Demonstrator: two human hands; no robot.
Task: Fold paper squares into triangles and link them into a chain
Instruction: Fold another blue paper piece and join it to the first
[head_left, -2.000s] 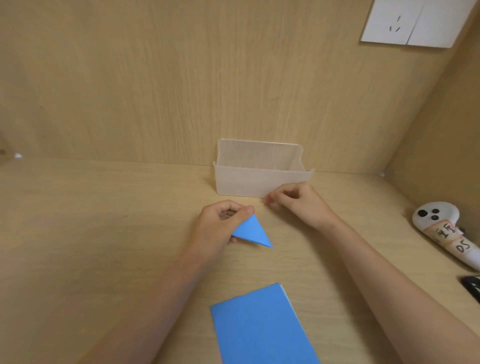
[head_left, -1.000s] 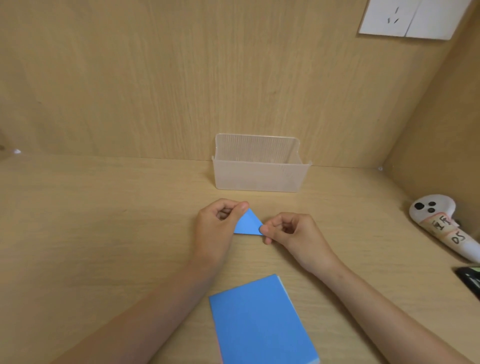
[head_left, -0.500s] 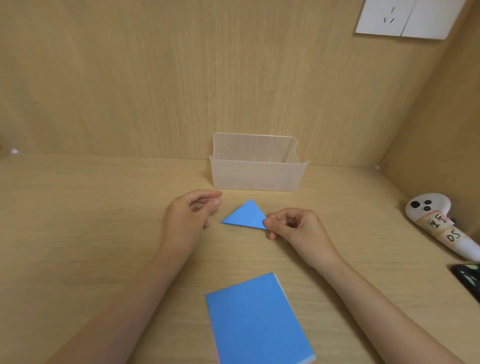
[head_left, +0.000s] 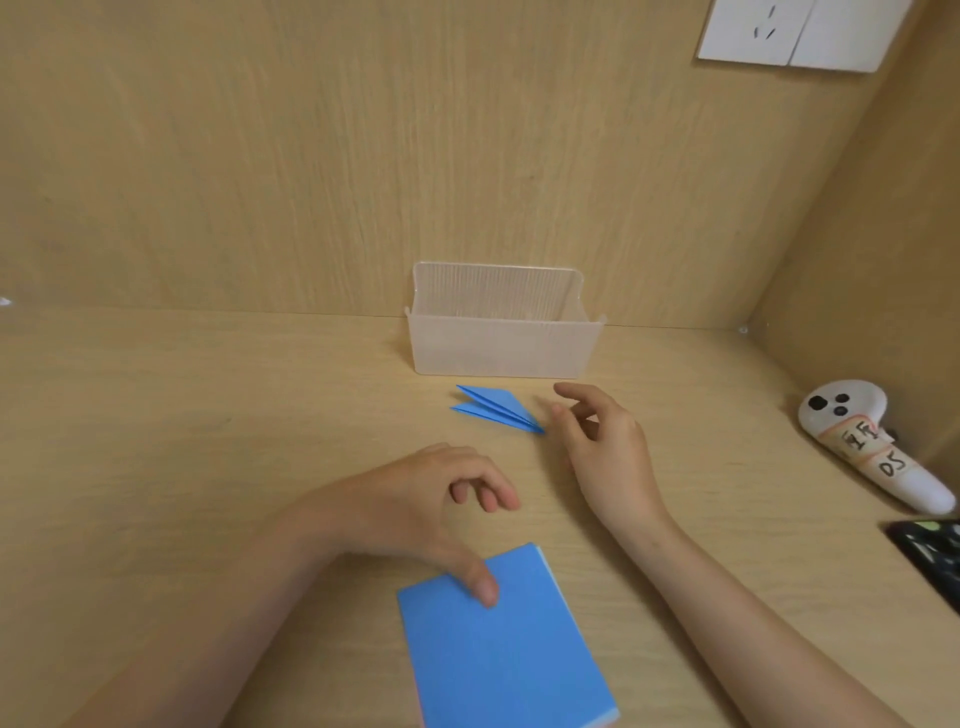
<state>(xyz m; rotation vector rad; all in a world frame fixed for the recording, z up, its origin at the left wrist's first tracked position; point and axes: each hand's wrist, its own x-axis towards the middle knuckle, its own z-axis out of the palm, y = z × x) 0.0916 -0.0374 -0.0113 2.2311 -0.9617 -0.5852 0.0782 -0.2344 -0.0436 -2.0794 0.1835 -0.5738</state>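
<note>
A small folded blue paper triangle (head_left: 493, 409) lies on the wooden desk (head_left: 208, 441), a little past the middle and just in front of a translucent plastic box (head_left: 501, 340) that stands against the far wall. The triangle's layers gape slightly at its left end, and its sharp tip points right and toward the near side. The right hand (head_left: 608, 452) is just beside that tip, released, with its fingers loosely spread and lightly bent and nothing between them; whether the thumb touches the paper cannot be told, though a thin gap seems to show. Nearer, a stack of blue paper squares (head_left: 498, 644) lies flat on the desk, running down to the near edge of the view, with a paler edge of sheets showing along its right side and bottom corner. The left hand (head_left: 410, 512) reaches over the far left corner of this stack; its thumb (head_left: 482, 586) rests on the top sheet, while the other fingers hang loosely curled above the bare desk and hold nothing. The two hands are apart, the triangle to the far side of the left one. At the right, near the side wall, lies a white handheld controller (head_left: 872, 447) with a handwritten label, and nearer than it a dark object (head_left: 932, 553) is cut off by the right edge. A white wall socket (head_left: 795, 31) sits high on the far wall at the right.
</note>
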